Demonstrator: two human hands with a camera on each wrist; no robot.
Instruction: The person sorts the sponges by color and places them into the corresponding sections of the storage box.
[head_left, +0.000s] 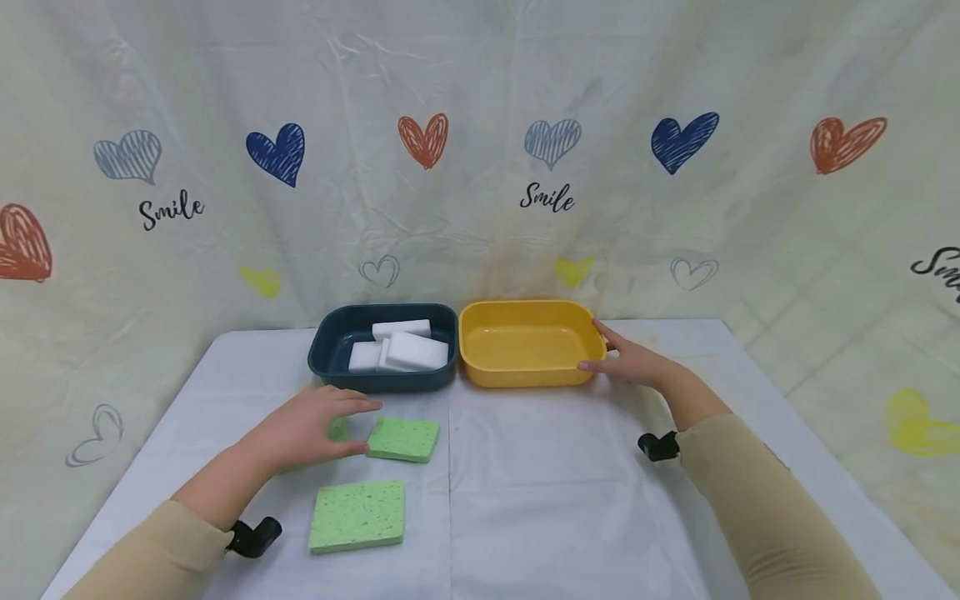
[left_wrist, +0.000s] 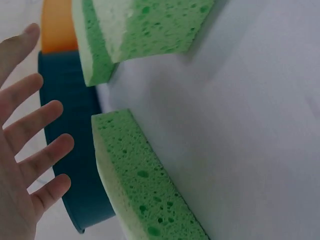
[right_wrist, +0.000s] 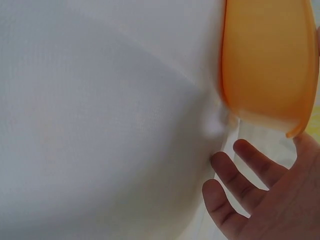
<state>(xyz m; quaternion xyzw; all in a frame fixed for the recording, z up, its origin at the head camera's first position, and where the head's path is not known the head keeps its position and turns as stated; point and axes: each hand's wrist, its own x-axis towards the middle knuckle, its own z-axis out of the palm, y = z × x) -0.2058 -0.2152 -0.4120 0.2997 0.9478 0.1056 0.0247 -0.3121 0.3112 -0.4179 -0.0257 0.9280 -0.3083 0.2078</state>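
My left hand (head_left: 315, 425) is above the left part of the table with its fingers spread, holding nothing. Partly behind it lies a green sponge (head_left: 339, 428); another green sponge (head_left: 402, 439) is just past the thumb tip, and a third (head_left: 357, 517) lies nearer. In the left wrist view, the fingers extend apart from a pitted green sponge (left_wrist: 145, 180). At the right end of a yellow bin (head_left: 532, 379), my right hand (head_left: 633, 360) touches the rim with thumb and index finger. The other fingers reach out free of the bin in the right wrist view.
A dark teal bin (head_left: 382, 382) stands directly left of the yellow one and contains white foam-like blocks (head_left: 416, 352). Both are at the back of the white-covered table (head_left: 562, 500), before a hanging sheet (head_left: 480, 225) printed with hearts.
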